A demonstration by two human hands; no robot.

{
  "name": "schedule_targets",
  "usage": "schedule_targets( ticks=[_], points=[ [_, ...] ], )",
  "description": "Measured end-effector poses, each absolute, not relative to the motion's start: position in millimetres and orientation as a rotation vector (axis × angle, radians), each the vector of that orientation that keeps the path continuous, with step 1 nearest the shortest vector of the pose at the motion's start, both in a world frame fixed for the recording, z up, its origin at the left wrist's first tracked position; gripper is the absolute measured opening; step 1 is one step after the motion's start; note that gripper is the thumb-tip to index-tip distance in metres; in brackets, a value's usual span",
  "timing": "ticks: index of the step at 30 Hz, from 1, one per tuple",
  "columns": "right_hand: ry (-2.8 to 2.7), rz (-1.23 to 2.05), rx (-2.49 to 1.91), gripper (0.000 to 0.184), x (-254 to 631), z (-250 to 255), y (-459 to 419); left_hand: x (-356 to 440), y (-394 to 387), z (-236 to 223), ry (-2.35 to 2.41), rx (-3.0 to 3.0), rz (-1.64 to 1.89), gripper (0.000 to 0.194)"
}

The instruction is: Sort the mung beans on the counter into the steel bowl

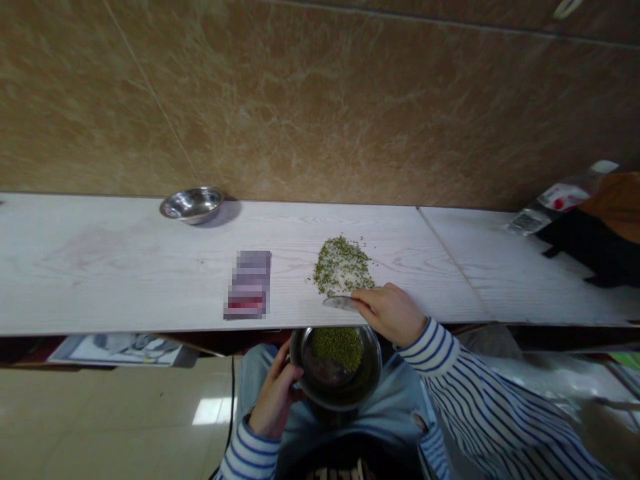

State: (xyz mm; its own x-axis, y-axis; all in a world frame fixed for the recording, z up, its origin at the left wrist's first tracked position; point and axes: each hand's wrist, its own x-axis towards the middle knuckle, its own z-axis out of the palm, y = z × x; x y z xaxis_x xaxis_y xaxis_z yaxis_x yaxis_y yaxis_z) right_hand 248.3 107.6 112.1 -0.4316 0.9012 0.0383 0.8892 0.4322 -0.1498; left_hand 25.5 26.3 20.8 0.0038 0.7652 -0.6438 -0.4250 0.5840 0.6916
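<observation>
My left hand (280, 387) grips the left rim of a steel bowl (370, 383), fingers outside and thumb at the edge. The bowl sits over my lap, just below the table's front edge, with small green mung beans (340, 348) in it. My right hand (390, 310) is closed on a thin, grey, blade-shaped scraper (339, 303); its exact kind is unclear. The scraper is at the near side of a loose patch of mung beans (343, 263), spread over the white tabletop (285, 230).
A second steel bowl (193, 205) stands by the wall at the back left. A blurred-out rectangular object, perhaps a phone (249, 283), lies left of the beans. At far right are a clear plastic bottle (560, 200) and a black and brown item (600, 227).
</observation>
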Motion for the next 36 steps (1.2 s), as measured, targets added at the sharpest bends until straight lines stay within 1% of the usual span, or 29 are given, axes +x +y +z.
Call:
schedule_targets(
  ticks=[10, 15, 19, 24, 30, 36],
  points=[
    [-2.498, 0.11, -1.699, 0.025, 262, 114, 136, 39, 30, 15, 1.301, 0.317, 0.957, 0.065],
    [-2.423, 0.094, -1.676, 0.026, 272, 118, 139, 44, 32, 14, 1.243, 0.308, 0.949, 0.064],
    [-2.343, -0.071, -1.765, 0.028, 281, 119, 134, 46, 33, 14, 1.198, 0.29, 0.929, 0.064],
    [-2.434, -0.237, -1.779, 0.026, 280, 113, 124, 50, 32, 15, 1.212, 0.295, 0.921, 0.063],
    [-2.492, -0.242, -1.713, 0.023, 270, 110, 109, 52, 31, 15, 1.215, 0.305, 0.93, 0.066],
    [-2.48, -0.231, -1.658, 0.022, 275, 113, 97, 57, 31, 19, 1.169, 0.348, 0.903, 0.064]
  ],
)
